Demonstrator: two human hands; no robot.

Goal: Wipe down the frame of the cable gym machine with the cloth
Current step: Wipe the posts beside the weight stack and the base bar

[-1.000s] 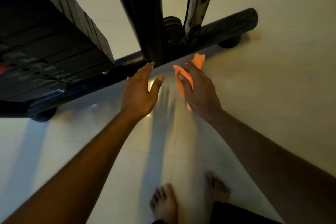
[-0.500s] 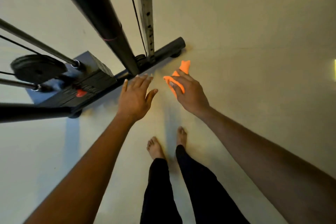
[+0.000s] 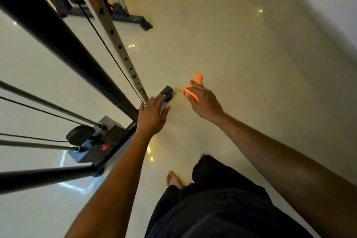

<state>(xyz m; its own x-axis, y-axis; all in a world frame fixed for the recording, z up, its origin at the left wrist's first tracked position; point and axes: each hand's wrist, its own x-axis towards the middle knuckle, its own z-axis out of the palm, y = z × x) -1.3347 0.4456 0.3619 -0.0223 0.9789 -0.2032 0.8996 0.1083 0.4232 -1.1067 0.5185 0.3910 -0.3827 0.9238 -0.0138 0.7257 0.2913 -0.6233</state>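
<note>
1. Right hand (image 3: 204,103) out over bare floor (image 3: 241,60), fingers curled round orange cloth (image 3: 193,88); cloth touching no metal, well clear of the frame.
2. Left hand (image 3: 152,115) held flat, fingers straight and close together, thumb apart, holding nothing.
3. Frame at left: thick black post (image 3: 63,44), drilled rail (image 3: 119,46) beside it, thin cable (image 3: 108,50) between them, base bar (image 3: 166,92) ending just past the left fingertips.
4. Risk: wiping the post with fingers or cloth snagging on the cable or in the rail holes.
5. Risk: bare foot (image 3: 173,178) close to the weight stack (image 3: 100,145) and base; likely to get stubbed when stepping in.
6. Risk: a loose tail of cloth dragging on the floor and picking up dirt.
7. Hard to tell: left fingertips touching the base bar or only above it.
8. Post top cut off at upper left; post foot hidden behind the left hand; far machine (image 3: 131,18) blurred.
</note>
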